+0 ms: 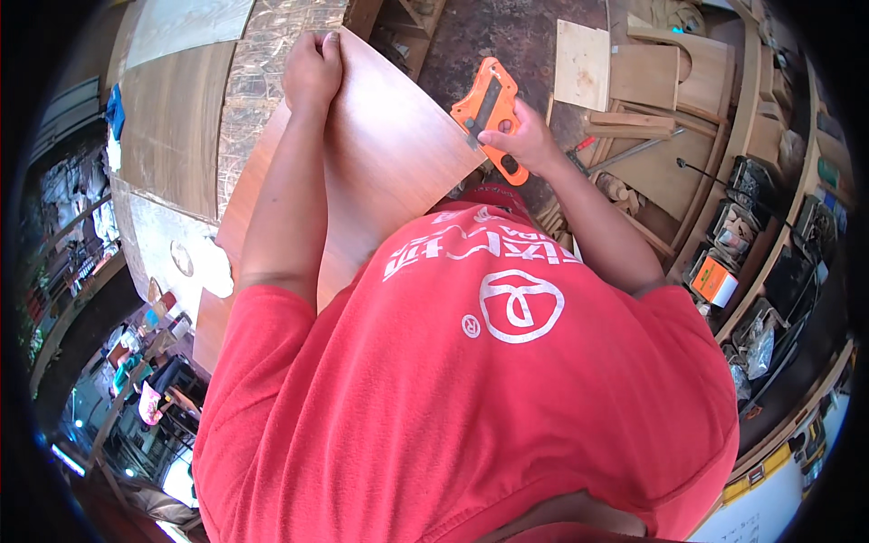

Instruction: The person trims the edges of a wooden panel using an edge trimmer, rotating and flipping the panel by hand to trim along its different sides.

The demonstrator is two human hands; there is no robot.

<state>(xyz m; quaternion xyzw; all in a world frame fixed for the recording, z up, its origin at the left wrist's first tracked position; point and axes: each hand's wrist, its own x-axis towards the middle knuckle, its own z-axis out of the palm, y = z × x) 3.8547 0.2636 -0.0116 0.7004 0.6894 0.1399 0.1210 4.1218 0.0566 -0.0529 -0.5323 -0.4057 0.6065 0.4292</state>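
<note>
We observe the right hand gripping the orange tool, long axis pointing away, leaning left; left hand grips board.

We grasp the reddish wood-grain panel at its far end with our left hand; our right hand holds an orange tool at the panel's right corner.

Dark, mottled floor off the right edge of the bench, wooden shelving farther right crammed with stuff tbh, light strip glowing past the bench's near end.
</note>
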